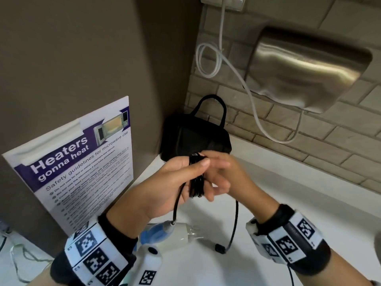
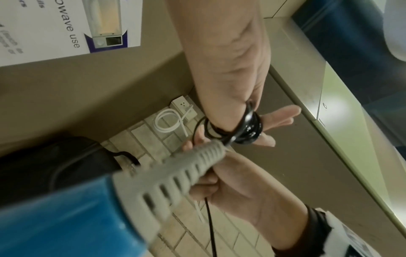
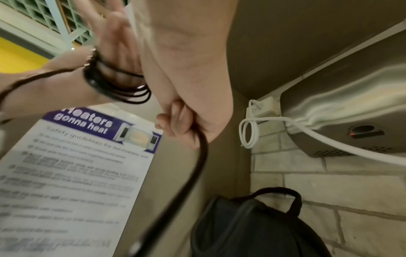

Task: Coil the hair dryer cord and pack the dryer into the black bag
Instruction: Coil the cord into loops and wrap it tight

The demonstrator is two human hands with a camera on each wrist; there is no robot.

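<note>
The black cord [image 1: 196, 178] is wound in several loops around the fingers of my left hand [image 1: 185, 174], whose thumb lies across the coil [image 2: 248, 125]. My right hand [image 1: 216, 188] sits just right of the coil, its fingers curled round the free strand [image 3: 202, 149], which drops to the black plug [image 1: 219, 247] on the counter. The blue and white hair dryer [image 1: 165, 234] is below my left wrist, its grey cord sleeve [image 2: 186, 170] leading up to the coil. The black bag [image 1: 195, 137] with two handles stands in the corner right behind both hands.
A white counter [image 1: 288, 182] runs along a brick wall. A steel hand dryer [image 1: 309, 69] hangs on that wall, its white cable [image 1: 216, 58] looping from a socket. A microwave safety poster [image 1: 82, 162] leans on the brown wall at the left.
</note>
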